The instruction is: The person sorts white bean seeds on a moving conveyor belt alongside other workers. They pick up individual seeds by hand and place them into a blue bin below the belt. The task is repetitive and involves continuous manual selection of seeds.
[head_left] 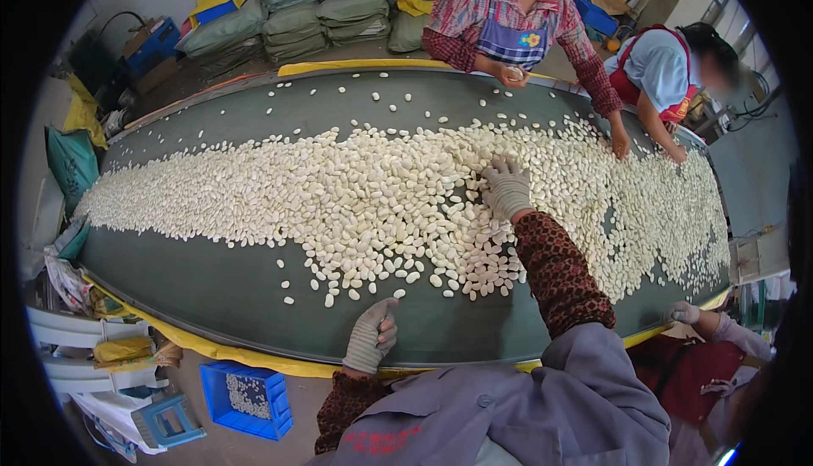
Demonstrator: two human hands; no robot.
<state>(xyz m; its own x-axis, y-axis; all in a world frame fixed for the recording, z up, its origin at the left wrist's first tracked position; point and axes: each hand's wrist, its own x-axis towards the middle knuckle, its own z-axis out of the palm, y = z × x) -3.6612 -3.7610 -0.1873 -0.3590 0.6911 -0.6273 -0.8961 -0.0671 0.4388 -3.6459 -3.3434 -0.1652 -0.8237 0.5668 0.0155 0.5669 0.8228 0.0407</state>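
Note:
A broad layer of large white beans [356, 193] covers much of the dark green belt [209, 282] before me. My right hand [506, 189], in a pale knitted glove, reaches far into the layer. Its fingers are spread and rest among the beans, with patches of bare belt beside them. Close to the near edge of the belt is my left hand [371, 337], in a similar glove with bare fingertips showing. Its fingers are curled inward, and whether anything lies inside is hidden. A single bean [399, 293] lies just beyond its fingertip.
Across the belt, one person's hand [620, 139] touches beans; another person's hand [678, 153] is farther right. At the near right a co-worker's gloved hand [685, 312] rests by the edge. Below stand a blue crate [279, 402] holding beans and a blue stool [166, 425]. Stacked sacks [352, 18] stand behind.

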